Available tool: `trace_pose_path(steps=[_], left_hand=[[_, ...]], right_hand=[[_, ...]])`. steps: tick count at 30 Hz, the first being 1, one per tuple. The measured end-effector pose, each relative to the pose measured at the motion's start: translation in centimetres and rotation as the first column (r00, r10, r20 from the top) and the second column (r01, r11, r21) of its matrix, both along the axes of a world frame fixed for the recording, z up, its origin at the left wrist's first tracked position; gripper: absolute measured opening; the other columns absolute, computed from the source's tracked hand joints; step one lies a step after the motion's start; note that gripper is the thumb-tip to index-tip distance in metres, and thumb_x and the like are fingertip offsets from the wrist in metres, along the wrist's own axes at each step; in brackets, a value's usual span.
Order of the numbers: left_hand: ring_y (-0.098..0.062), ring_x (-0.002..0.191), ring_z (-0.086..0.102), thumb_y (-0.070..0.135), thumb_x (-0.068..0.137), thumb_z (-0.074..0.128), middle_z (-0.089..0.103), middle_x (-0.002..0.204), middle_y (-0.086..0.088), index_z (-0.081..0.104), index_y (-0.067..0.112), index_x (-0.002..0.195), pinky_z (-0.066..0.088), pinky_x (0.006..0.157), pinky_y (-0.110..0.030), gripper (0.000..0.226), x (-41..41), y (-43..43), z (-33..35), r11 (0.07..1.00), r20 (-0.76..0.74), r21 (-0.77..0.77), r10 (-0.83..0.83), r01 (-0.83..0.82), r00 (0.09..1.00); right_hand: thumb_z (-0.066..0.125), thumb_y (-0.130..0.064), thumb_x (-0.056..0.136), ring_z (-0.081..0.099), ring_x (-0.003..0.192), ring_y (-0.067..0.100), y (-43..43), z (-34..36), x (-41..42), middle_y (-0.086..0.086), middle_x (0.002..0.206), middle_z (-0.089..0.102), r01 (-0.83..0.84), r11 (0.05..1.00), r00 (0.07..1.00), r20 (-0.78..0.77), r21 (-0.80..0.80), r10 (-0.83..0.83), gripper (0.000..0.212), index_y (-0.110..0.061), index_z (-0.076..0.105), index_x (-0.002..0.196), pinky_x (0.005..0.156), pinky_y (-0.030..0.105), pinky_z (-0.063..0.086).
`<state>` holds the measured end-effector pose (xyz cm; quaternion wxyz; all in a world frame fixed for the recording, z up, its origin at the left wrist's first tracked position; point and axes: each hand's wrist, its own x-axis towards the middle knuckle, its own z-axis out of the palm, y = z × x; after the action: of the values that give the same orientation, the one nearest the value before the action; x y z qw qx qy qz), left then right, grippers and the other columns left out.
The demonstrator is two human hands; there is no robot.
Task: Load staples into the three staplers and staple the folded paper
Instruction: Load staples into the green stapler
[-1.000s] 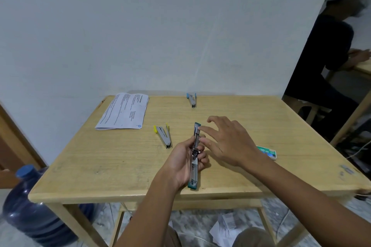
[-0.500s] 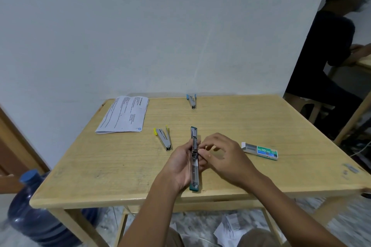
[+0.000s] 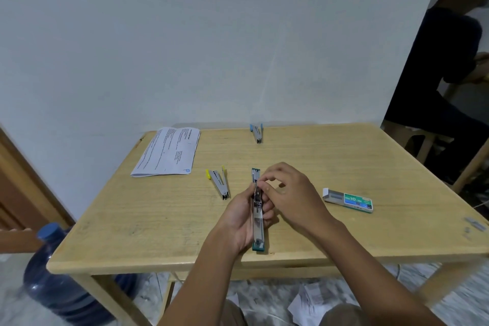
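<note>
Hands meet at the near table edge: our left hand [image 3: 242, 216] grips the opened green-and-metal stapler [image 3: 257, 210]; our right hand [image 3: 292, 197] pinches narrowly at its channel.

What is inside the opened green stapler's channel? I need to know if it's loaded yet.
The green stapler lies opened flat in the left hand. Its near channel looks bare metal. The right hand's fingers cover the middle, so staples there cannot be seen.

— What stands against the plain white wall [image 3: 211, 34]?
— A pale wooden square table [image 3: 344, 161], a blue plastic water jug [image 3: 60, 286] beside its leg (left side), marbled grey floor [image 3: 463, 299] beneath.
</note>
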<state>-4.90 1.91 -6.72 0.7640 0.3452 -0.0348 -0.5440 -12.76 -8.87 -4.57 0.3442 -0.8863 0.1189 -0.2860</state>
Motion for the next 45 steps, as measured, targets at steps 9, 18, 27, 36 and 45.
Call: trace_pose_path(steps=[9, 18, 27, 36, 45], left_hand=[[-0.014, 0.044, 0.035, 0.042, 0.104, 0.035, 0.038, 0.055, -0.005, 0.051, 0.009, 0.068, 0.033, 0.045, -0.024, 0.051, -0.1, 0.0, 0.1, 1.0, -0.002, -0.015, 0.009, -0.009, 1.0], [-0.013, 0.046, 0.034, 0.04, 0.104, 0.034, 0.037, 0.058, -0.004, 0.052, 0.009, 0.07, 0.033, 0.045, -0.024, 0.049, -0.2, -0.2, 0.0, 0.999, -0.01, -0.04, 0.0, 0.0, 1.0], [-0.011, 0.047, 0.033, 0.035, 0.106, 0.034, 0.039, 0.061, -0.003, 0.056, 0.007, 0.076, 0.03, 0.045, -0.023, 0.047, -0.6, -0.3, 0.3, 0.998, -0.02, -0.01, 0.062, -0.062, 0.998], [-0.014, 0.051, 0.031, 0.036, 0.104, 0.033, 0.036, 0.06, -0.004, 0.046, 0.01, 0.075, 0.03, 0.05, -0.025, 0.041, -0.6, -0.1, 0.3, 0.999, -0.006, 0.034, 0.043, -0.043, 0.999], [-0.016, 0.055, 0.041, 0.03, 0.104, 0.029, 0.042, 0.068, -0.006, 0.041, 0.012, 0.087, 0.037, 0.056, -0.025, 0.028, -0.5, -0.2, 0.3, 0.992, -0.005, 0.041, 0.12, -0.12, 0.993]], right_hand=[[0.061, -0.035, 0.094, 0.056, 0.097, 0.002, 0.1, 0.7, 0.9, -0.018, 0.107, 0.063, 0.062, 0.983, 0.994, -0.08, -0.175, -0.077, 0.013, -0.029, 0.072, 0.099, 0.082, 0.027, 0.048], [0.06, -0.032, 0.095, 0.054, 0.095, 0.002, -0.2, 0.2, 1.3, -0.018, 0.102, 0.062, 0.082, 0.987, 0.987, -0.125, -0.139, -0.1, 0.012, -0.028, 0.071, 0.098, 0.079, 0.025, 0.044], [0.058, -0.04, 0.095, 0.052, 0.096, 0.0, -1.2, -0.6, 1.3, -0.018, 0.102, 0.057, 0.044, 0.994, 0.984, -0.167, -0.103, -0.061, 0.018, -0.029, 0.072, 0.099, 0.081, 0.025, 0.045], [0.049, -0.044, 0.099, 0.055, 0.096, -0.002, -0.8, 0.1, -1.8, -0.023, 0.106, 0.053, 0.014, 0.997, 0.993, -0.115, -0.077, -0.023, 0.031, -0.037, 0.064, 0.124, 0.081, 0.025, 0.049], [0.067, -0.066, 0.077, 0.055, 0.101, -0.006, 1.7, -0.3, -6.1, -0.038, 0.115, 0.046, -0.312, 0.943, 0.9, -0.353, -0.115, 0.255, 0.056, -0.042, 0.058, 0.127, 0.087, 0.022, 0.049]])
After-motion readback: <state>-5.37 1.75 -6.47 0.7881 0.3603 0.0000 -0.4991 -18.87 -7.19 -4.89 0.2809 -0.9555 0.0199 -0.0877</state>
